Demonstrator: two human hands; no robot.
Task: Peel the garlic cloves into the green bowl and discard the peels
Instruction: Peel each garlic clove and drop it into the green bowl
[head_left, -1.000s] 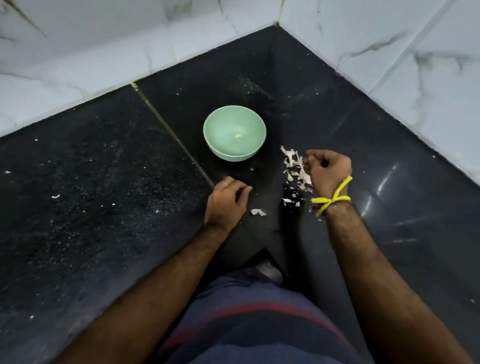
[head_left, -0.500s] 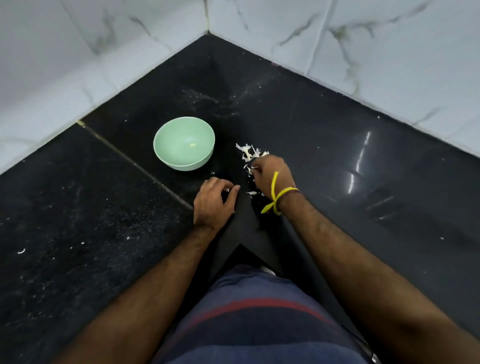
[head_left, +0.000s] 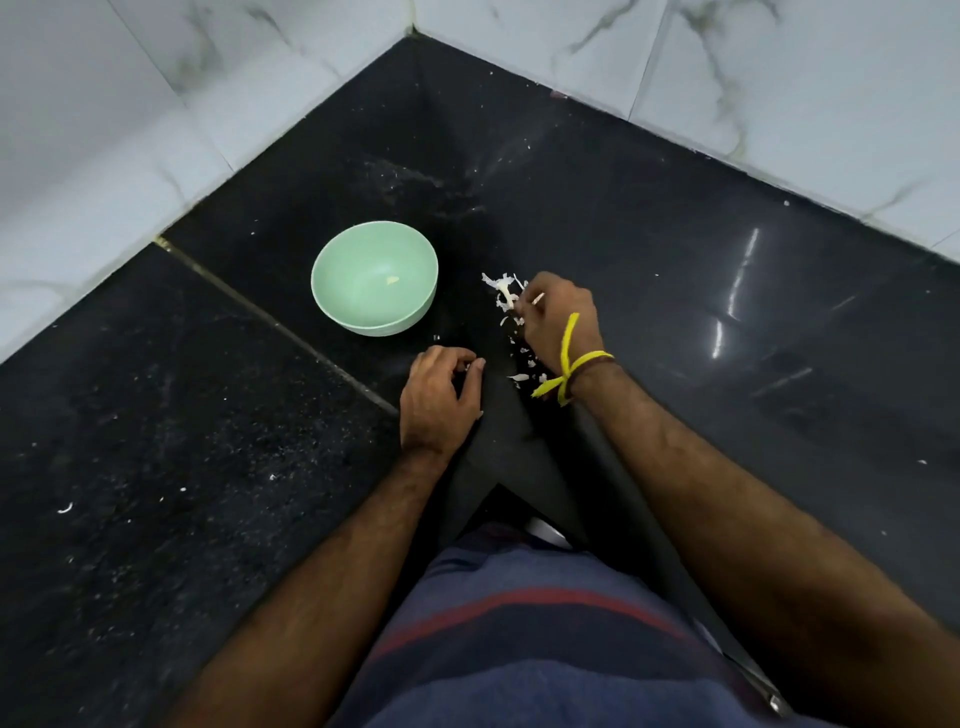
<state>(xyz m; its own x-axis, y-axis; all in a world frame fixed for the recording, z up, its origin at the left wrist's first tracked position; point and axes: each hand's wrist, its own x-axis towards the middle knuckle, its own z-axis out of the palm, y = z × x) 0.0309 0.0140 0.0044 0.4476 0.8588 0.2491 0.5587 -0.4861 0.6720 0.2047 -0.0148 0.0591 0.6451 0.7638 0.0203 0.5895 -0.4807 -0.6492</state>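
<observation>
The green bowl (head_left: 375, 244) stands on the black counter, with one small pale garlic piece (head_left: 392, 280) inside. To its right lies a scatter of white garlic peels (head_left: 501, 291). My right hand (head_left: 558, 325), a yellow thread tied at the wrist, sits on the pile with its fingers curled round some peels; a thin white bit sticks out between them. My left hand (head_left: 441, 400) rests on the counter's front edge below the bowl, fingers loosely curled, nothing plainly held. More peel bits (head_left: 522, 375) lie between the two hands.
The black counter (head_left: 675, 249) runs into a corner of white marble wall tiles (head_left: 545, 47). A joint line (head_left: 270, 317) crosses the counter left of the bowl. Tiny white flecks dot the left slab. My striped shirt fills the bottom of the view.
My right hand has slid over the peel pile and closed on peels at its far end. The left hand has stayed by the counter's edge. The view has swung to the right.
</observation>
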